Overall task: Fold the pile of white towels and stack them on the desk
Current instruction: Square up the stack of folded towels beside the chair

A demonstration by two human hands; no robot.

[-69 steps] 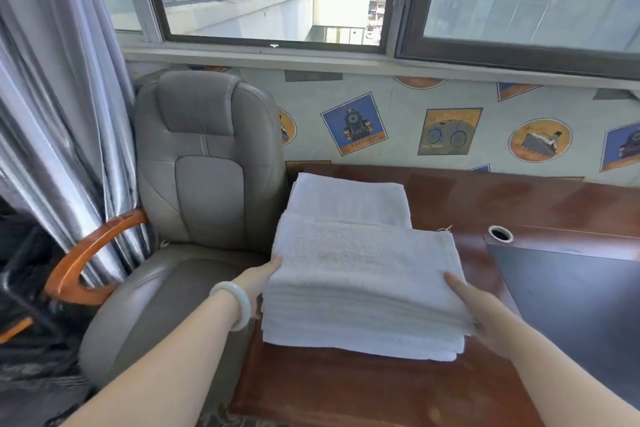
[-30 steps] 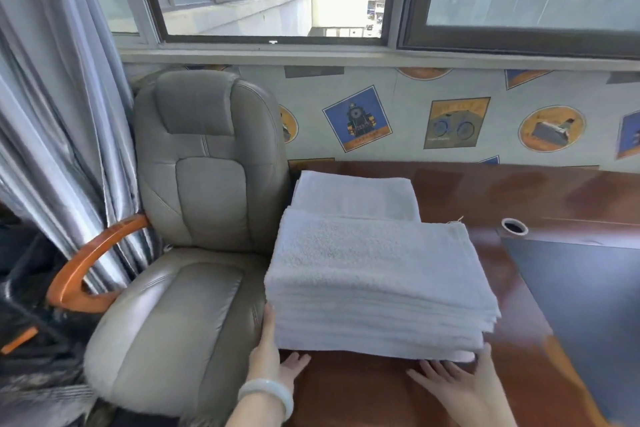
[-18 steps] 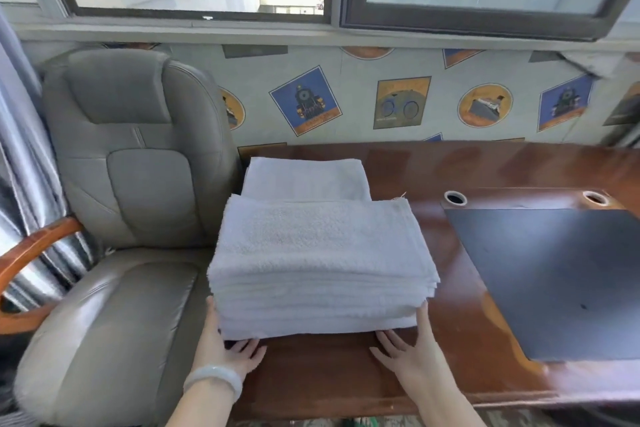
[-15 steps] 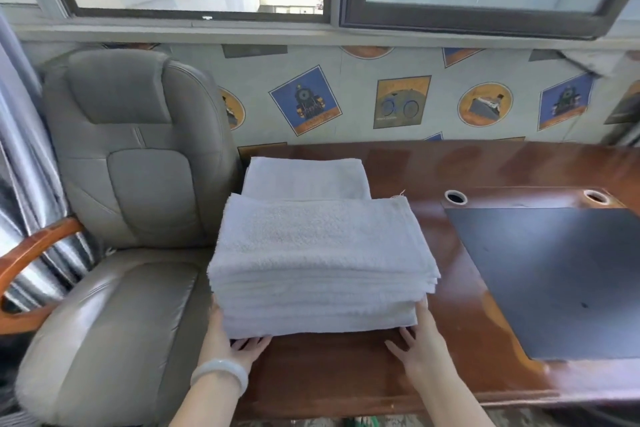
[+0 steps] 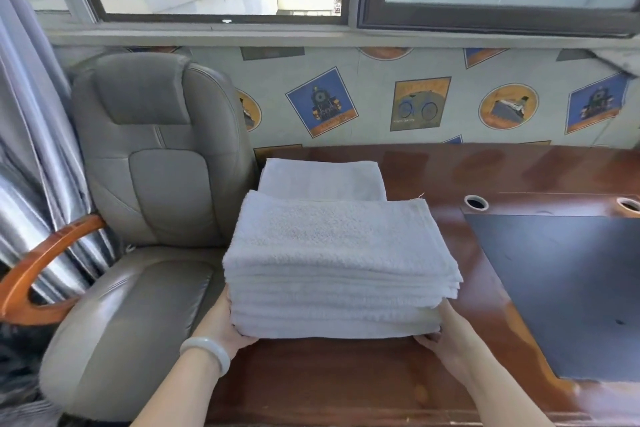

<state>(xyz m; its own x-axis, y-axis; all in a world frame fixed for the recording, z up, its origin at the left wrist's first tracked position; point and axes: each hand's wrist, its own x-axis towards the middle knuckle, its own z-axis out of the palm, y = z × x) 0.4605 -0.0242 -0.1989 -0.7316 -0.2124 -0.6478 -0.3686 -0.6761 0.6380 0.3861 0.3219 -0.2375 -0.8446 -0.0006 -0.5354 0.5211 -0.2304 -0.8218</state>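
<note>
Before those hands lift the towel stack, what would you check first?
1. Left hand at the near left corner of the stack: ok.
2. Right hand at its near right corner: ok.
3. Fingers under the bottom towel: cannot tell, hidden.
4. Stack edges even: not ok, right-side layers jut unevenly.
5. Stack resting flat on the desk: ok.
</note>
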